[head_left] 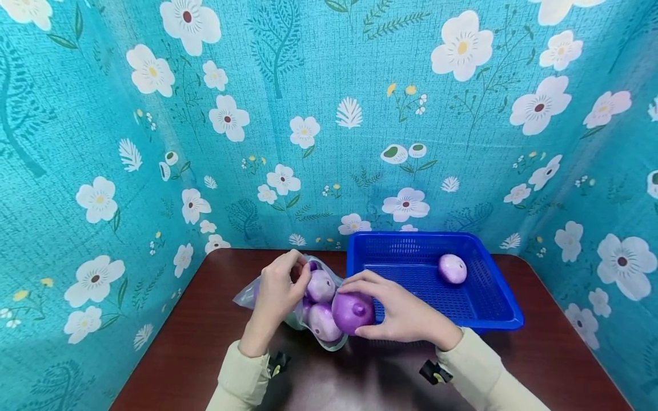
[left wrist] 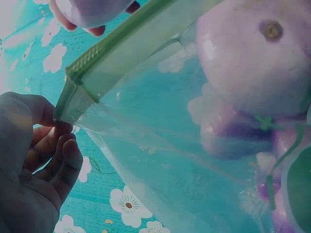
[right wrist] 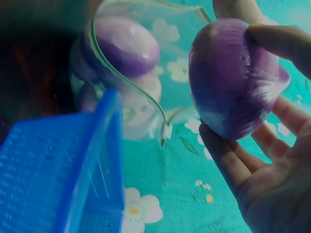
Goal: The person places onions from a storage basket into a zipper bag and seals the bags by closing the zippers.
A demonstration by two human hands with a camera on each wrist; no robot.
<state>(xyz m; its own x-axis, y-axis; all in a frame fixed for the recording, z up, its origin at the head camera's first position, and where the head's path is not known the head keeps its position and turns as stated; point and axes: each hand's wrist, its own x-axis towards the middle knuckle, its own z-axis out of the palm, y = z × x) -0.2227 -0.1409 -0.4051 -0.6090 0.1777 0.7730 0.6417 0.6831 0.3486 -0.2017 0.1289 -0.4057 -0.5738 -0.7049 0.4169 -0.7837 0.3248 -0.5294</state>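
Right hand [head_left: 406, 314] wrapped around a purple onion [head_left: 352, 311] just below centre of the head view, fingers curled on it right at the mouth of the clear zip bag [head_left: 288, 308]. Left hand [head_left: 277, 291] pinching the bag's zip edge a bit left of centre, with more purple onions [head_left: 321, 285] inside. Blue basket [head_left: 493, 311] sitting at centre right on the dark table [head_left: 195, 337], touching the bag, one pale onion [head_left: 452, 268] in its far right corner.

bag [head_left: 288, 297] left of basket [head_left: 493, 308], one onion [head_left: 452, 268] inside basket
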